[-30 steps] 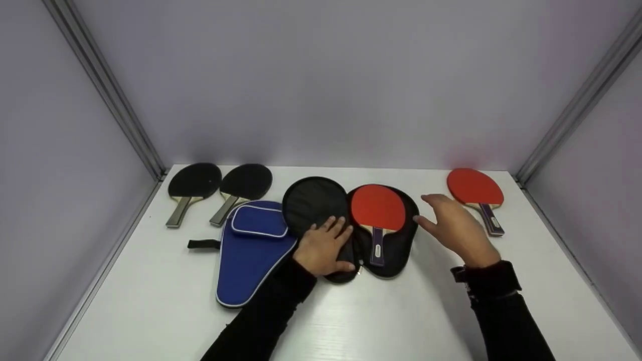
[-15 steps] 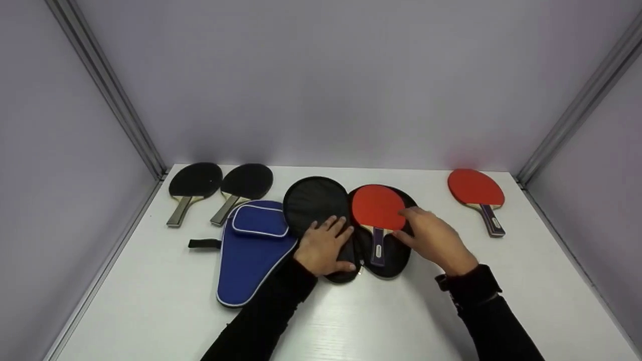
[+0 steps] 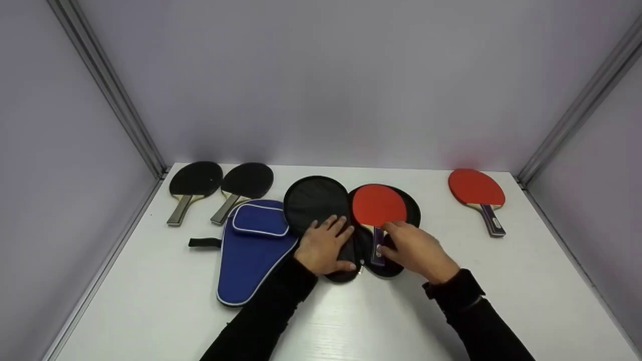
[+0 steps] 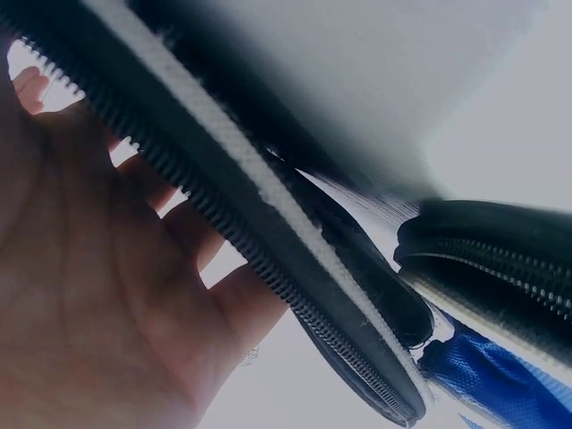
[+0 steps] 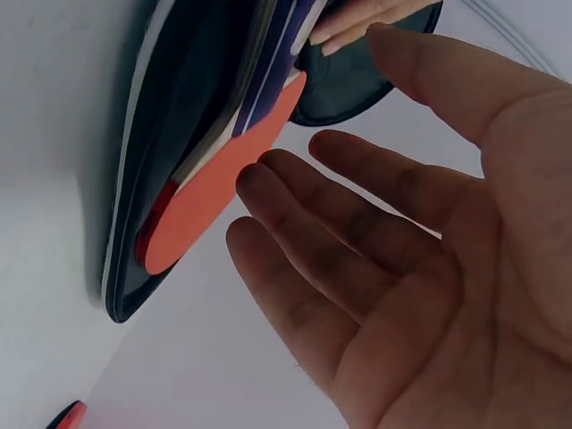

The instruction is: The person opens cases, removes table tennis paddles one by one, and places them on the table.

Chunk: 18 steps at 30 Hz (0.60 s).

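Note:
A black zippered paddle case (image 3: 313, 198) lies unfolded at the middle of the table. My left hand (image 3: 325, 248) rests flat on its left half, fingers spread. In the left wrist view the case's zipper edge (image 4: 259, 179) runs past my palm. On the right half lies a table tennis paddle (image 3: 378, 203), red side up, its purple handle toward me. Over that handle hovers my right hand (image 3: 414, 250), thumb and fingertips close to it. The right wrist view shows the right fingers (image 5: 331, 250) loosely extended, with a gap between them and the paddle.
A blue case (image 3: 256, 255) with white piping and a black strap lies left of the black one. Behind it are two black paddles (image 3: 195, 179) with grey handles. Another red paddle (image 3: 476, 187) lies at the back right. Grey panels (image 3: 341, 90) enclose the white table (image 3: 326, 326).
My right hand has moved left and toward me, from beside the black case to over the paddle's handle. The left hand has stayed where it was.

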### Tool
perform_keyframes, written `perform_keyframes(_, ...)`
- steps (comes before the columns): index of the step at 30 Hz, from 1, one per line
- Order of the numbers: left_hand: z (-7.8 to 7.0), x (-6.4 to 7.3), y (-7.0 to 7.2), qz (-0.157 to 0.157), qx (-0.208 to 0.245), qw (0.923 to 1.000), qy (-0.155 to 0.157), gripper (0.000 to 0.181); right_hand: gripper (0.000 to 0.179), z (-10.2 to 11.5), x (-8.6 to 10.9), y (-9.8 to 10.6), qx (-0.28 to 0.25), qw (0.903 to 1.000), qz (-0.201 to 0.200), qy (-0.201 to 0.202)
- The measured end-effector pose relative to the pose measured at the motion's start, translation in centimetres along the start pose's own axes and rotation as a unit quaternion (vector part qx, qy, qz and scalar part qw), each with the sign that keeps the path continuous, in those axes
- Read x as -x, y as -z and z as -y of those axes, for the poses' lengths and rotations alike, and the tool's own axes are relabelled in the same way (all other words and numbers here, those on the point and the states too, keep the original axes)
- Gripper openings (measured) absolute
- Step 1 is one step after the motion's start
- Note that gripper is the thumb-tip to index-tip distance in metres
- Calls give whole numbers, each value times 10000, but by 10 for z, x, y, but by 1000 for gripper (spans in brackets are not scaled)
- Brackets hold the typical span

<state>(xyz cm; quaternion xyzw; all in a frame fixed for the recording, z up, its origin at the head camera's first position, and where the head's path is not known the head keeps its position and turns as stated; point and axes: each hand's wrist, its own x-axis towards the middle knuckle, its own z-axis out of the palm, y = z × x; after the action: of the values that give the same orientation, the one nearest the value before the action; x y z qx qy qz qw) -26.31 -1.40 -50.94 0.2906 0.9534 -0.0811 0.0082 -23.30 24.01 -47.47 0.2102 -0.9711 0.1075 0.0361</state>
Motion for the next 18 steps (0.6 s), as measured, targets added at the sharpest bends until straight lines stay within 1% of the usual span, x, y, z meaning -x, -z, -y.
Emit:
perform_keyframes(1, -1, 2, 5, 76, -3, 10000, 10, 98, 44, 2, 0, -1, 21, 10000, 38, 41)
perform_keyframes(7, -2, 2, 5, 143, -62, 9999, 32, 98, 41, 8, 0, -8, -45, 9992, 368, 115)
perform_keyframes(11, -2, 3, 7, 161, -60, 9998, 32, 99, 42, 10, 0, -14, -127, 9985, 518, 115)
perform_keyframes(12, -2, 4, 7, 161, -47, 9999, 31, 99, 42, 11, 0, -15, -153, 9984, 528, 119)
perform_keyframes(13, -1, 2, 3, 91, -39, 9999, 25, 99, 42, 11, 0, -16, -172, 9984, 533, 116)
perform_keyframes(18, -1, 1, 2, 150, 8, 9999, 38, 98, 35, 11, -2, -22, -286, 9985, 461, 37)
